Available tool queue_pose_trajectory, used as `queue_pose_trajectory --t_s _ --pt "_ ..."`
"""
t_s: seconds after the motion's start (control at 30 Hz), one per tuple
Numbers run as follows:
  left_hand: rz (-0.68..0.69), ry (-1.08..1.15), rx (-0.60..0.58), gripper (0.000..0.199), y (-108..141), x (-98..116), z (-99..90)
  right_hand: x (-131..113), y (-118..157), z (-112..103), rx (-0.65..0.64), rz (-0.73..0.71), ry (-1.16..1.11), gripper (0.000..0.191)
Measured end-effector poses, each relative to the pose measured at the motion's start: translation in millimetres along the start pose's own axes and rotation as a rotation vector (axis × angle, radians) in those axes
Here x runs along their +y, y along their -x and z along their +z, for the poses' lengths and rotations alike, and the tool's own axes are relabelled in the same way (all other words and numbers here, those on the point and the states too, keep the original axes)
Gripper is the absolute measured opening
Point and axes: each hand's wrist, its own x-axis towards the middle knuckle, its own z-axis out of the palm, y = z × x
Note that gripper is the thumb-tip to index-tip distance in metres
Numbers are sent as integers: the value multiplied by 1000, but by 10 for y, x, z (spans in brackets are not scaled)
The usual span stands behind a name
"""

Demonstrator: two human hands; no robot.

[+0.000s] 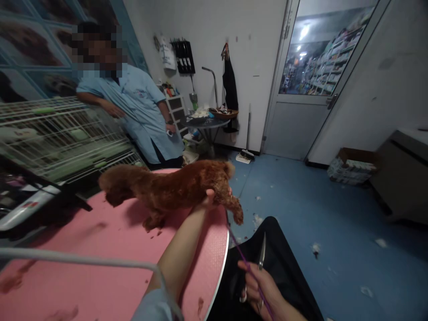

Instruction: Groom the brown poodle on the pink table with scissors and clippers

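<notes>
A brown curly-coated dog (180, 183) stands on a round pink grooming table (130, 249), head low to the left and rump to the right. My left hand (211, 196) grips its hind leg from beneath the belly. The thumb shows there, while most fingers are hidden behind the leg. That leg's paw extends past the table's right rim. Above my dark-clothed lap, my right hand (262, 285) is closed around silver scissors (263, 252), blades pointing up. A thin purple cord-like strand (239, 249) runs from the table edge across this hand.
A grey curved bar (83, 257) crosses the table's near side. Brown hair clippings lie on the pink top. Wire cages (60, 138) stand at left, beside a person in a light blue smock (137, 104). White hair tufts dot the blue floor (294, 200). Behind stands another grooming table (207, 122).
</notes>
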Motion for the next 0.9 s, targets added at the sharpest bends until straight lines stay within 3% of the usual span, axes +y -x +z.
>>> queue_pose_trajectory --t_s 0.07,0.2,0.3,0.4,0.47,0.6,0.7,0.8,0.9 --pt "25 -5 -11 81 -25 27 12 -45 26 -1 54 -37 -76 59" --pt "57 39 28 79 -69 69 32 -104 125 9 -7 -37 9 59" --pt "52 50 59 80 -72 86 70 -178 152 -4 28 1 26 56" --pt "78 79 66 78 -44 86 112 -220 135 -19 27 -59 38 57" --pt "97 134 61 76 -22 88 120 -154 148 -80 -50 -53 122 59" --pt "74 126 6 68 -14 142 93 82 242 -349 -188 122 336 59" --pt "-12 -4 -48 63 -19 223 99 58 269 -454 -91 45 373 61" --pt "-16 -194 -81 60 -9 288 151 -193 193 -307 22 -25 351 58" --pt "59 -406 -74 62 4 310 199 -436 68 -12 -28 112 225 48"
